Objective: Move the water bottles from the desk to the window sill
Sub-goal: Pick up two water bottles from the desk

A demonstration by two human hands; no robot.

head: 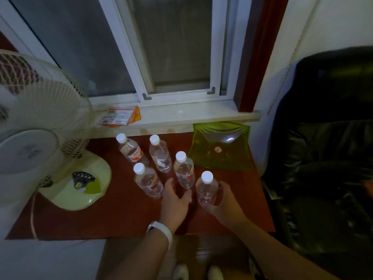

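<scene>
Several clear water bottles with white caps stand upright on the red-brown desk. My left hand, a white band on its wrist, wraps around the base of the middle bottle. My right hand curls around the lower part of the nearest bottle. Three other bottles stand free: one at front left, one at back left and one at back centre. The pale window sill runs just beyond the desk's far edge, below the shut window.
A white table fan with a pale green base fills the desk's left side. A green square dish sits at the back right. Orange and white cards lie on the sill's left part. A black chair stands to the right.
</scene>
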